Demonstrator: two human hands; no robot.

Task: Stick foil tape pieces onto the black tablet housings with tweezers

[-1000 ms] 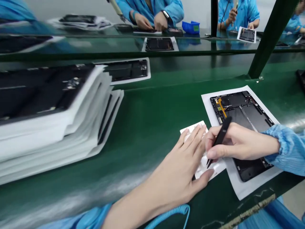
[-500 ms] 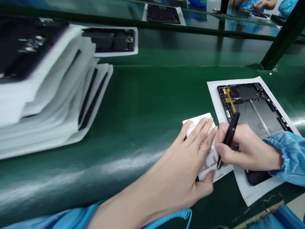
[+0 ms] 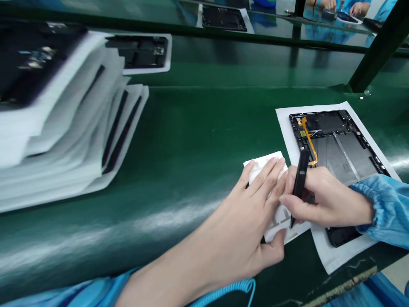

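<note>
My left hand (image 3: 243,230) lies flat on a small white sheet (image 3: 265,164) on the green conveyor belt, fingers stretched out and pressing it down. My right hand (image 3: 322,200) is closed on black tweezers (image 3: 299,181), whose tips touch the sheet's near part. Just to the right lies an opened black tablet (image 3: 335,145) with an orange flex cable, resting on white paper (image 3: 284,123); my right wrist covers its near end.
A tall stack of tablets between white sheets (image 3: 64,128) stands at the left. More tablets on paper (image 3: 140,53) lie further along the green belt (image 3: 198,140). A green post (image 3: 377,51) rises at the right. Other people's hands (image 3: 354,7) are at the far side. A blue coiled cord (image 3: 230,290) hangs at my left wrist.
The view has dropped down toward the belt. My right hand turned the tweezers more upright and shifted the tips slightly on the sheet. My left hand stayed flat.
</note>
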